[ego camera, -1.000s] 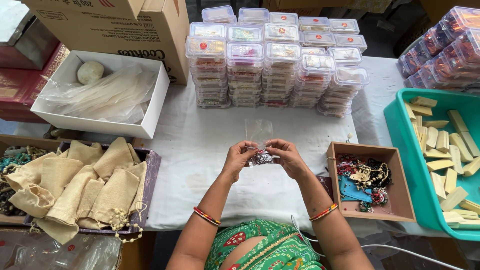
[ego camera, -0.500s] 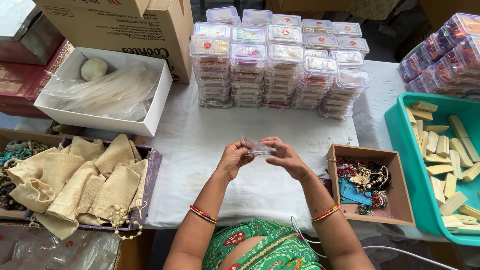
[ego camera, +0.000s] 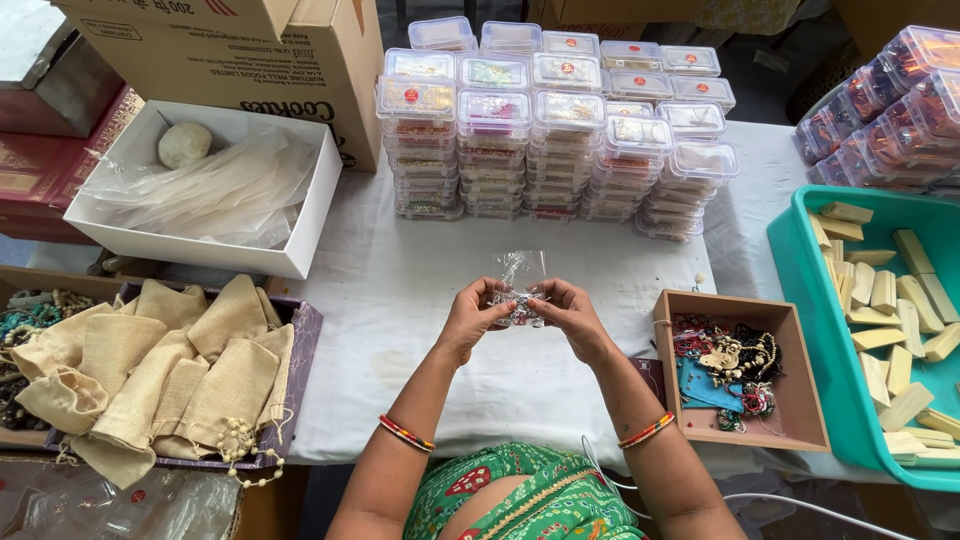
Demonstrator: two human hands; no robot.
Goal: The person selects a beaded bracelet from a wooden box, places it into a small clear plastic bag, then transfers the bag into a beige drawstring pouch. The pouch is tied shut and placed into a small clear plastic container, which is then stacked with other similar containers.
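Small clear plastic pouch (ego camera: 520,285), one, holding dark beaded pieces, was pinched at chest height between both hands above the white-clothed counter (ego camera: 400,320). Left hand (ego camera: 478,318) and right hand (ego camera: 566,316), wrists bent inward, had fingers closed on the pouch's lower edge. One brown cardboard tray of jewellery (ego camera: 790,400) lay just right; stacked clear lidded boxes (ego camera: 550,130) stood behind.

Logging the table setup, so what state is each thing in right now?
Small clear bag: held up in both hands, something inside.
Left hand: fingers pinching the bag.
Right hand: pinching it too.
Lidded tubs: closed, stacked.
White box: open.
Brown tray: open, holding beads.
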